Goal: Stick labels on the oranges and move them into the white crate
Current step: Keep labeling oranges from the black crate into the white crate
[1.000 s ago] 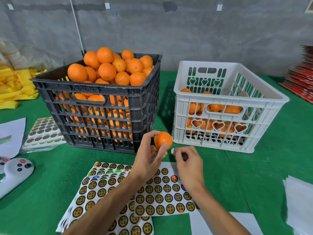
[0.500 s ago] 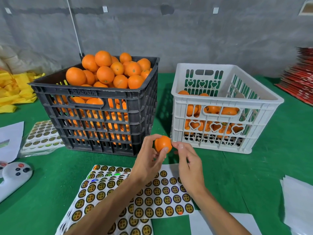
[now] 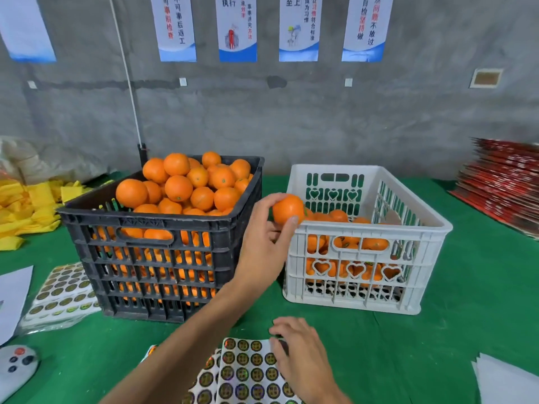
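Head: orange point(image 3: 288, 208) newly at white crate point(image 3: 370, 228)

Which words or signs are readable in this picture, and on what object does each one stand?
"执行": wall poster, second from the left.
"至上": third wall poster.
"不放过": rightmost wall poster; its other columns are too blurred.
"事后返工": leftmost full poster, read with some doubt; its red column is unclear.
Label sheet: round stickers carry marks, too small to read.
Crates and oranges: no text visible.
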